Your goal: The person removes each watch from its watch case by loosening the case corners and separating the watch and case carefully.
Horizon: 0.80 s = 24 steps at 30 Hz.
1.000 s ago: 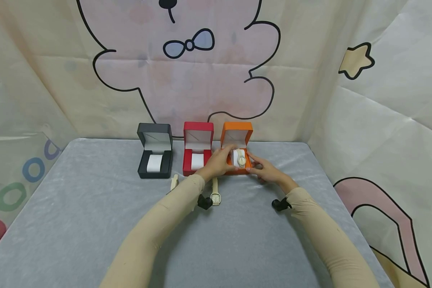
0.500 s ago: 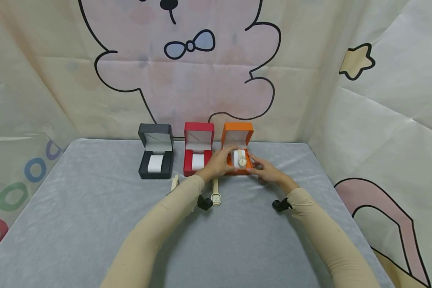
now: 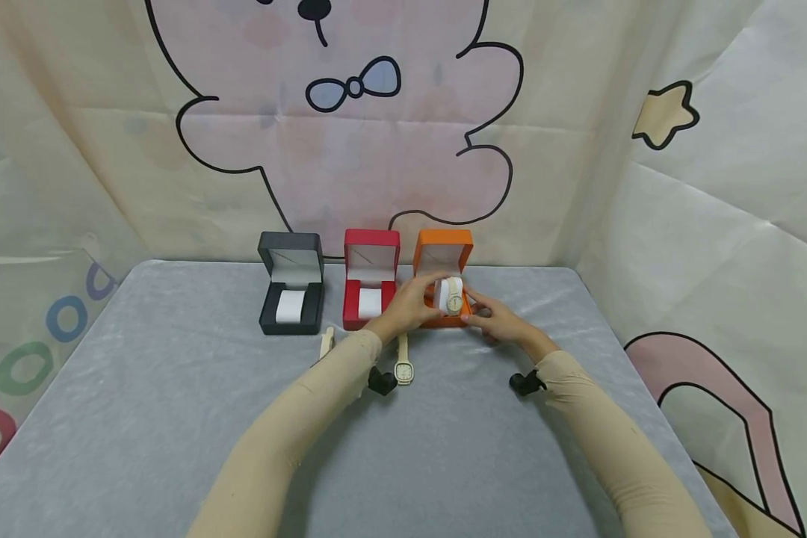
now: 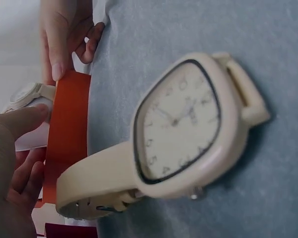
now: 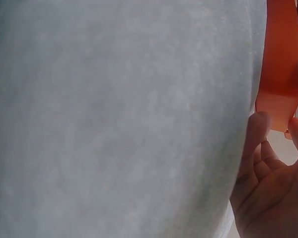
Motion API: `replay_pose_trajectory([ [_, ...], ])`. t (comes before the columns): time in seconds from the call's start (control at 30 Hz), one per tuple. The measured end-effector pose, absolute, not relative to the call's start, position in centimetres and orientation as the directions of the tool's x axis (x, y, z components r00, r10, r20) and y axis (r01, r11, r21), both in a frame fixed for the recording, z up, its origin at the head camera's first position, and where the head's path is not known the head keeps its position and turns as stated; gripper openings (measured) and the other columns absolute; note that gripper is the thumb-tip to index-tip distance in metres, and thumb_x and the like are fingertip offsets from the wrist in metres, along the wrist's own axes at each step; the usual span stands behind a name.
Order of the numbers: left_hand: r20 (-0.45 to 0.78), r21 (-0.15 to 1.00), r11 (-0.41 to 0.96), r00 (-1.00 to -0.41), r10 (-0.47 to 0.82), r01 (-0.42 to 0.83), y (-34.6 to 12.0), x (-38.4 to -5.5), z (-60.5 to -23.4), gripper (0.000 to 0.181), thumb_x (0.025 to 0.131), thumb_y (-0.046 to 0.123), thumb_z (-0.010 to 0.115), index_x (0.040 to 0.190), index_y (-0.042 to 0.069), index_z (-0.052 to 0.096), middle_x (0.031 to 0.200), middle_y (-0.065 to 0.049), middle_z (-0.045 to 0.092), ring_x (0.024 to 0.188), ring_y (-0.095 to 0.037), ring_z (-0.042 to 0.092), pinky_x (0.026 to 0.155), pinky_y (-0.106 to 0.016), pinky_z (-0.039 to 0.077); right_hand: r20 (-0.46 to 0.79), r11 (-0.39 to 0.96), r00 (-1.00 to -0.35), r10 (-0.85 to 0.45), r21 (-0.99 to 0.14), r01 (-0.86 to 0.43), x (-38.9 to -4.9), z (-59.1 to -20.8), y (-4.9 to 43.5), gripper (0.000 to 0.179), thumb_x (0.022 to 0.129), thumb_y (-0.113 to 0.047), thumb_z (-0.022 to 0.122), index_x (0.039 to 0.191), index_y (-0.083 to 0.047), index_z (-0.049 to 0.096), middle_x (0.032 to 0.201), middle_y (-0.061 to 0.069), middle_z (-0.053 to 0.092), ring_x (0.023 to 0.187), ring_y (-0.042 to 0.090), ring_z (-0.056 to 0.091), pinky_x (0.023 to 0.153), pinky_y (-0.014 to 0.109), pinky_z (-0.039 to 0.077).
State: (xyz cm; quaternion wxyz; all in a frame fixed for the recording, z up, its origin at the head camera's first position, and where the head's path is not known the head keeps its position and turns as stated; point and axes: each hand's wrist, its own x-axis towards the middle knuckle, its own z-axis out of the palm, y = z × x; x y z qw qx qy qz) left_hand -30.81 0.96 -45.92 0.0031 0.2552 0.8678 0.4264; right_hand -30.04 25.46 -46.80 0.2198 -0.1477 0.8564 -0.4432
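Observation:
At the back of the table, the orange watch box (image 3: 444,237) stands with its lid raised. My left hand (image 3: 406,305) pinches the white cushion (image 3: 441,294) at that box; a cream wristwatch (image 3: 454,303) is wrapped round the cushion, its dial towards me. On the box's right front corner, my right hand (image 3: 501,321) grips the side with thumb and fingers, as the right wrist view shows on the orange wall (image 5: 280,64). A second cream watch (image 4: 179,121), squarish, lies close under my left wrist. The fingers behind the cushion are partly hidden.
Left of the orange box stand an open red watch box (image 3: 371,237) and an open dark grey one (image 3: 291,240), each with a bare white cushion. Part of another cream watch strap (image 3: 326,340) shows beside my left sleeve. A printed curtain (image 3: 551,187) hangs behind the table.
The cushion with its watch has shifted slightly up and to the right in my left hand, and it sits more tilted. My right hand has stayed on the box.

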Motion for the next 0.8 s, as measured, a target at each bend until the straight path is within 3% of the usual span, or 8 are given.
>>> replay_pose_trajectory([
  [0.43,0.191,0.904,0.288,-0.902,0.386,0.315,0.5,-30.7,-46.0,0.074,0.087,0.01,0.08,0.152,0.016,0.046,0.139,-0.007,0.058,0.11,-0.025,0.066,0.087,-0.033,0.06,-0.265,0.586,-0.865,-0.426,-0.809,-0.041,-30.2,-46.6,25.3,0.075,0.104,-0.03,0.058,0.163,-0.029,0.013,0.134,0.023,0.045,0.061,0.014,0.043,0.052,0.027,0.041],
  [0.8,0.105,0.964,0.193,-0.93,0.353,0.182,-0.2,-29.6,-44.9,0.071,0.089,0.012,0.077,0.152,0.017,0.045,0.138,-0.01,0.059,0.115,-0.027,0.063,0.092,-0.035,0.058,-0.271,0.6,-0.867,-0.417,-0.799,-0.039,-30.2,-46.7,25.3,0.076,0.103,-0.032,0.059,0.163,-0.029,0.013,0.139,0.025,0.044,0.06,0.015,0.043,0.052,0.027,0.042],
])
